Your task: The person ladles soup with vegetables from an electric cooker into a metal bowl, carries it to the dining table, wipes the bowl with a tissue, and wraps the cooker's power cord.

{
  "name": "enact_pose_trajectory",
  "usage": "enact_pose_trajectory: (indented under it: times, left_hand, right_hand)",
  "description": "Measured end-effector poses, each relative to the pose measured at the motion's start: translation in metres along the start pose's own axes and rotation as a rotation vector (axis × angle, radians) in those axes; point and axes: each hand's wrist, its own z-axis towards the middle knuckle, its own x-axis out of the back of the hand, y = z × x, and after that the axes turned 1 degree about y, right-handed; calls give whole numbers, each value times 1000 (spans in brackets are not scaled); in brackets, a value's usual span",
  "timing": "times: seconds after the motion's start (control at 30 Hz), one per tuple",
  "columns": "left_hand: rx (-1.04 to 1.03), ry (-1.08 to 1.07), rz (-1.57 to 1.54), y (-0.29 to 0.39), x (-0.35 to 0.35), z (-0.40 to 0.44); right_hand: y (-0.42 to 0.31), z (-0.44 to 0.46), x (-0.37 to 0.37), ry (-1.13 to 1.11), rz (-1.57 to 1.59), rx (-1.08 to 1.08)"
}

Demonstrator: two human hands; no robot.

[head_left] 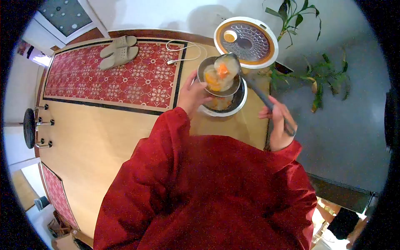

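Note:
In my left hand (192,96) is a round bowl (201,77), gripped at its left rim, with pale broth and orange chunks inside. My right hand (280,123) is wrapped around the long dark handle of a ladle (261,95). The ladle's head, filled with pale liquid and an orange piece, is over the bowl's upper right part; whether it touches the bowl I cannot tell. Beneath the bowl stands a white-rimmed cooker pot (239,106) with a dark inside and more soup, partly hidden by the bowl.
Behind the pot, the cooker's raised lid (255,43) leans near the wall. A white cable (199,58) lies over the edge of a red patterned mat (141,79) with beige clogs (118,58) on it. Green plants (321,79) stand at right, beside a dark grey surface (333,137).

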Motion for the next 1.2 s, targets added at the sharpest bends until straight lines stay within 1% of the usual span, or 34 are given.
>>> enact_pose_trajectory:
  times: [0.1,0.27,0.37,0.57,0.67,0.8,0.9,0.97,1.0,1.1,1.13,1.17,1.2]
  left_hand:
    - [12,-16,-1,9,0,-3]
    - [0,-15,6,15,-2,-7]
    - [-18,-10,22,18,-6,-11]
    - [-4,-50,-62,17,1,-10]
    - [-3,-65,-96,23,-1,-12]
    - [-24,-79,-175,22,1,-12]
    - [-36,-106,-189,25,0,-13]
    - [-65,-126,-197,26,-2,-15]
    - [-77,-102,-183,26,-3,-15]
    - [-104,-58,-150,27,-4,-16]
    - [-110,-59,-144,28,-3,-16]
    - [-115,-57,-137,28,-1,-16]
    - [-120,-34,-155,29,3,-14]
  right_hand:
    - [5,-13,-1,-85,-278,224]
    - [13,-28,5,-239,-521,449]
    - [12,-29,7,-258,-613,560]
    - [-4,-33,16,-293,-682,651]
    - [-1,-39,18,-344,-713,659]
    - [10,-41,10,-418,-616,670]
    - [7,-45,10,-347,-660,647]
    - [-1,-39,7,-342,-596,590]
    - [-4,-37,7,-339,-565,560]
    - [-8,-33,8,-240,-414,391]
    - [-4,-30,6,-153,-345,317]
    - [-2,-26,6,-65,-197,209]
    - [0,-19,1,51,55,18]
